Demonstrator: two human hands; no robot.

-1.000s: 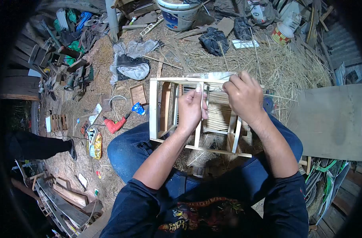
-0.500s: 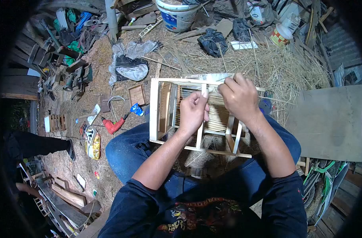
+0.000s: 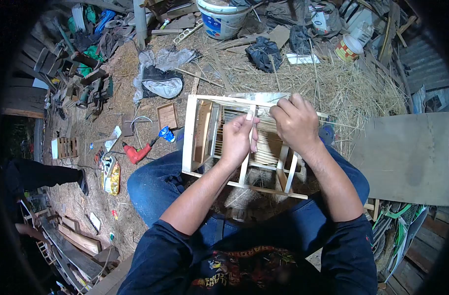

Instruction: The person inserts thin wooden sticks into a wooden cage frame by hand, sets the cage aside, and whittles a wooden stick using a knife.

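Note:
A light wooden frame [image 3: 188, 137] with slats and thin sticks across its inside rests over my lap. My left hand [image 3: 237, 141] is closed around the frame's middle crossbar [image 3: 244, 169], thumb near its far end and fingertips showing on the right side. My right hand [image 3: 298, 120] is at the far rail, its fingers curled in a pinch. What those fingers hold is hidden by the hand. A bundle of thin sticks [image 3: 266, 147] shows inside the frame between both hands.
A red power drill [image 3: 136, 153] and a small wooden tray [image 3: 167, 116] lie on the ground left of the frame. A board [image 3: 406, 162] lies at the right. Beyond are a white bucket [image 3: 222, 22] and straw [image 3: 347, 88]. Another person's leg [image 3: 50, 178] shows at far left.
The view has shifted slightly, and the frame appears a little further left and more tilted. Both hands keep nearly the same places on it; the left thumb sits slightly higher on the crossbar.

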